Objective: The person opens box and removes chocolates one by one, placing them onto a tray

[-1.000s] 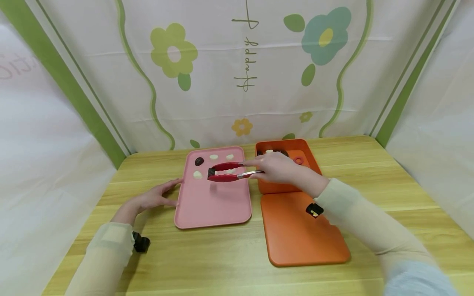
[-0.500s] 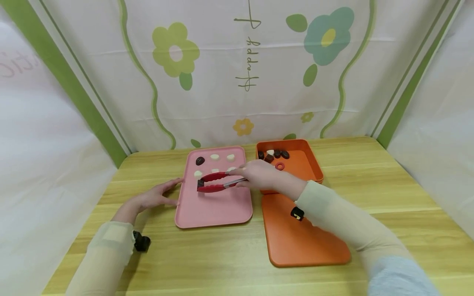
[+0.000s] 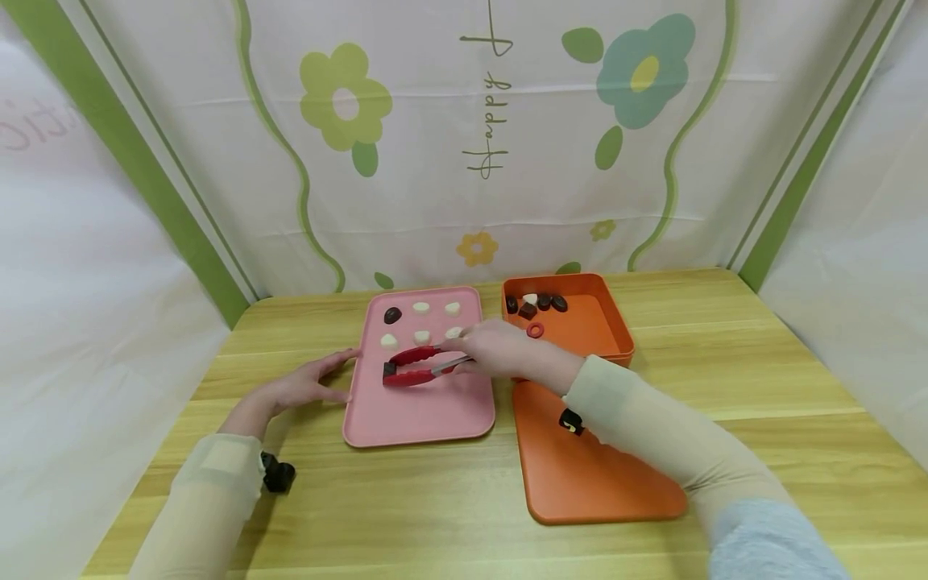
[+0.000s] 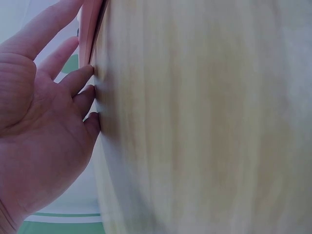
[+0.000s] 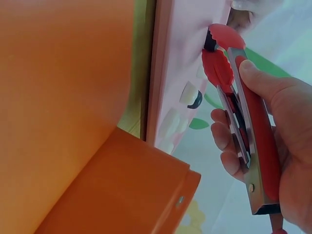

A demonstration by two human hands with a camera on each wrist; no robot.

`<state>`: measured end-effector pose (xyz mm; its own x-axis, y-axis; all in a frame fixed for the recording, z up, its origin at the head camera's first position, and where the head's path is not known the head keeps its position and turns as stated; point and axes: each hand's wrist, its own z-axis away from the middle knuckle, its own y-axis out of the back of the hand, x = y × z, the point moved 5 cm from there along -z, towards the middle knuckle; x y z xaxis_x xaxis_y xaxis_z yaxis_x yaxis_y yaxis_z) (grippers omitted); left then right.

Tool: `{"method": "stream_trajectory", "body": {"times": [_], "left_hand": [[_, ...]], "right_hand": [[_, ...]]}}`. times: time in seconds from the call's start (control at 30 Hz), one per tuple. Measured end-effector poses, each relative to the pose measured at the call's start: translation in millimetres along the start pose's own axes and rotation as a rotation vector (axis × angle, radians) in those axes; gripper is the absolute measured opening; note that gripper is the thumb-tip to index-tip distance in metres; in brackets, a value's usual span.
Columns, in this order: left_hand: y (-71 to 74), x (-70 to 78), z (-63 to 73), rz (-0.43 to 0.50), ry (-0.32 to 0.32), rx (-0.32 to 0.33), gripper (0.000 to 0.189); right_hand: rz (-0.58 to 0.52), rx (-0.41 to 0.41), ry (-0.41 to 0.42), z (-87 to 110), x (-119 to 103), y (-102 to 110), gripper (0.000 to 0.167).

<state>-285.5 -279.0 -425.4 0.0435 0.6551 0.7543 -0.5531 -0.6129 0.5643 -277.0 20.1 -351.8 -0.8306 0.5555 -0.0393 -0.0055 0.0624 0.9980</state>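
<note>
My right hand [image 3: 500,348] grips red-and-metal tongs [image 5: 261,136], thumb on one arm and fingers curled round the other. Between the red tips of the tongs is a dark square chocolate [image 3: 389,372], low over the pink tray [image 3: 420,419] near its left side. Behind it on the tray lie several white pieces [image 3: 422,337] in rows and one dark oval chocolate [image 3: 392,315]. My left hand [image 3: 300,387] rests on the table, thumb and a fingertip at the tray's left edge. In the left wrist view its fingers [image 4: 78,80] are loosely spread.
Right of the tray stands an orange box [image 3: 616,322] with dark chocolates [image 3: 559,303], a white piece [image 3: 530,299] and a red ring [image 3: 535,330] inside. Its flat orange lid [image 3: 602,483] lies in front, partly under my right forearm. A flowered curtain [image 3: 428,161] hangs behind the table.
My right hand has moved left and toward me, lowering the tongs with the dark chocolate from over the white pieces to the tray's left side. The left hand has stayed put.
</note>
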Motion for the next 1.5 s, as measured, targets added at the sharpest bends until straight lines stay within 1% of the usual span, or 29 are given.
{"method": "stream_trajectory", "body": {"times": [0.1,0.27,0.43,0.53,0.67,0.87,1.17,1.3,1.4,1.5], "left_hand": [[-0.4,0.4,0.0,0.001,-0.002,-0.001,0.087],[-1.0,0.6,-0.2,-0.002,-0.008,-0.004,0.087],[-2.0,-3.7,-2.0,-0.006,-0.006,-0.005,0.087],[-2.5,-6.9,-2.5,0.006,0.001,-0.008,0.087],[-3.4,-7.3,-1.9,0.026,0.015,-0.011,0.087],[-3.7,-4.3,0.1,0.02,0.015,-0.007,0.087],[-2.6,-1.3,1.5,0.026,-0.022,-0.009,0.087],[-2.3,-2.0,0.5,0.024,-0.032,-0.011,0.087],[-1.9,-2.2,-0.2,0.021,-0.034,-0.01,0.087],[-1.5,-2.1,-0.9,0.021,-0.032,-0.009,0.087]], "right_hand": [[0.013,-0.001,0.003,0.0,-1.1,-0.6,0.041],[0.014,-0.012,-0.025,-0.4,-0.6,-2.5,0.045],[0.005,-0.012,-0.053,2.7,1.4,-3.9,0.049],[0.004,0.009,-0.067,8.2,3.6,-1.1,0.05],[0.014,0.05,-0.076,18.9,7.5,7.2,0.049],[0.003,0.097,-0.09,39.3,14.9,20.9,0.049],[0.011,0.212,-0.13,71.3,32.7,34.2,0.048],[0.018,0.257,-0.16,84.1,42.4,38.7,0.051],[0.033,0.293,-0.16,92.2,48.6,42.3,0.051],[0.04,0.304,-0.164,100.5,55.2,45.1,0.051]]}}
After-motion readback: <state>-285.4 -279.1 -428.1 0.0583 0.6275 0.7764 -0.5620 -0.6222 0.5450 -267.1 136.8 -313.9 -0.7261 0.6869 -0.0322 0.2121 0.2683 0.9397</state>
